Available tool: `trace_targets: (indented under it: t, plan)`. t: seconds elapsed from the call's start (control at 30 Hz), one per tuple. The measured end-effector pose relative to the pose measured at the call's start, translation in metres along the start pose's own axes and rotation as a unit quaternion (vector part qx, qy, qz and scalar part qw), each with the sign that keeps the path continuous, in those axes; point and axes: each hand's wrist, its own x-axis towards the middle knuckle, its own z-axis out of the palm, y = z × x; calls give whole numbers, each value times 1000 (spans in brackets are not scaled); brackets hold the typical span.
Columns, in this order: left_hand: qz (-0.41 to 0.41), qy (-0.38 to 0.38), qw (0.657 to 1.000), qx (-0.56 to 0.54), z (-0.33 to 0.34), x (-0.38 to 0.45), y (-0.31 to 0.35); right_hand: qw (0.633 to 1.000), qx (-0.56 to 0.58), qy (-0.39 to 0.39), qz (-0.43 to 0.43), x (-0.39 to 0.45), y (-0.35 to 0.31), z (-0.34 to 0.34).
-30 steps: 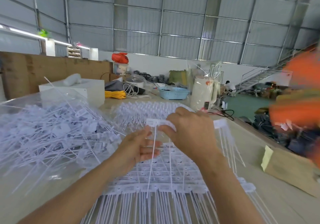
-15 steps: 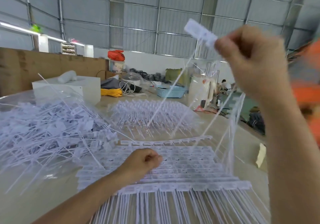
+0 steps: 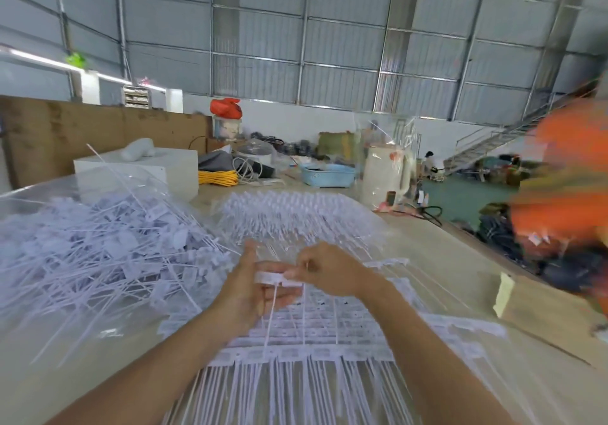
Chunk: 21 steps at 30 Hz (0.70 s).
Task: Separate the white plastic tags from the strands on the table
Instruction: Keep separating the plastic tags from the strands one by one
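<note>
Loose heap of separated tags (image 3: 98, 253) far left on the counter (image 3: 460, 260), under clear film; drop zone for finished pieces, presumably.

Left hand (image 3: 253, 293) just left of centre, palm up, fingers half curled under a white tag strip (image 3: 278, 280), its strand (image 3: 270, 322) hanging between the fingers. Grip looks clamped on the strip's left end; exact finger contact blurred.

Right hand (image 3: 329, 270) touching the same strip from the right, fingertips pinched on its right end. Grip clamped on the strip.

Step in hand, judged: snapping one tag off the strip. Best done with pinches tight against the joint, a short twist rather than a long pull, strand kept straight to avoid tangling.

Unsplit sheets of tags (image 3: 309, 332) directly below both hands, near centre; strands run toward the near edge. More stacked rows (image 3: 296, 214) beyond. Lots left to do.

Blurred orange figure (image 3: 566, 188) far right; keep elbows in.
</note>
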Motion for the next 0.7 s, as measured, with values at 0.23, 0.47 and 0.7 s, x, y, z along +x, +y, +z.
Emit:
trace_targets:
  t: [0.23,0.47,0.7]
  plan:
    - [101,45,979,172,0,3,-5,984,161,62,38,1,28,42]
    - [138,57,962,228,1,-2,2,968,236,88,-8,4,11,38]
    - [190,48,937,290,7,-8,4,967,243,78,-10,1,6,35]
